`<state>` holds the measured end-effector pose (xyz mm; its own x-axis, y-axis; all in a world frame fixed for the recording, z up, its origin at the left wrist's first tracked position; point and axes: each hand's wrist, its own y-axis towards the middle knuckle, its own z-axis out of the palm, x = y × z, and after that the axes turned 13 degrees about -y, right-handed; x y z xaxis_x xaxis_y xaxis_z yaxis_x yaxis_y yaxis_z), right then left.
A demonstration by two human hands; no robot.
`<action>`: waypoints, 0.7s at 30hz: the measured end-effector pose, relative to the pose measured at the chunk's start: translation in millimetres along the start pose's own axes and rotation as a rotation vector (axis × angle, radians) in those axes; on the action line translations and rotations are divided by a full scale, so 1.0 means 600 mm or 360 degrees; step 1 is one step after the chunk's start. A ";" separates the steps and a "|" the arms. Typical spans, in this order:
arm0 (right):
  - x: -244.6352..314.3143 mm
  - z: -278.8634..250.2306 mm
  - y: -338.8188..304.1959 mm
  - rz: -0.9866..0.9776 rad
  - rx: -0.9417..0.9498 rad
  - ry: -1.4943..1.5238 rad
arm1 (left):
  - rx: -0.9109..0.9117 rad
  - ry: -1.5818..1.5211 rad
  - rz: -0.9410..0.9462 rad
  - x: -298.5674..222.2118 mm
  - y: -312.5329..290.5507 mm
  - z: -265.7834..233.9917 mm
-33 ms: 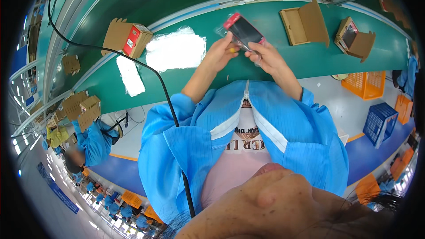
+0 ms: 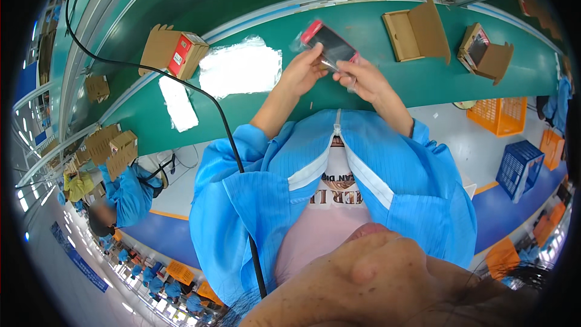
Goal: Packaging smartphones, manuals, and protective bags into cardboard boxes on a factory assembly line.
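Observation:
A flat black rectangular device with red ends (image 2: 338, 48), partly wrapped in clear plastic film, is held tilted above the green table. My left hand (image 2: 304, 71) grips its left side, the thumb lying on the black face and the other fingers curled below. At the near right corner, my right hand (image 2: 365, 79) pinches the device and its film between thumb and fingers. The fingers underneath are partly hidden. Right of my hands, an open brown cardboard box (image 2: 404, 36) rests on the table with its lid raised.
A stack of red-and-brown boxes (image 2: 186, 56) stands left, near white sheets (image 2: 241, 68) on the green table (image 2: 357, 100). Another open box (image 2: 484, 54) sits at far right. A black cable (image 2: 212, 98) hangs across the view. Orange (image 2: 499, 116) and blue crates (image 2: 520, 169) stand on the floor.
My left thumb has moved from the device's edge onto its black face. The device has shifted slightly left and toward me. My right hand stays at its corner.

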<state>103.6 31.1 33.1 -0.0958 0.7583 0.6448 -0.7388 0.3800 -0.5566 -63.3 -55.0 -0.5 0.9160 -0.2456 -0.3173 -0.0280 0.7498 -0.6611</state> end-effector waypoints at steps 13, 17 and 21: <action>0.050 -0.290 -0.068 -0.1233 -0.1867 -0.1919 | -0.0069 0.0557 0.1530 -0.055 0.025 0.080; -0.005 -0.280 0.019 -0.0690 -0.1714 -0.1965 | -0.0057 0.1635 0.2461 -0.021 0.048 0.137; -0.054 -0.143 0.050 -0.1130 -0.1586 -0.1577 | 0.0217 0.2103 0.2368 0.034 0.074 0.106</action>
<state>141.8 63.5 -49.2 -0.6115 -0.2025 0.7649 -0.1405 0.9791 0.1468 -20.3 12.4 6.7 -0.6042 0.3304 -0.7251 -0.2660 0.7742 0.5743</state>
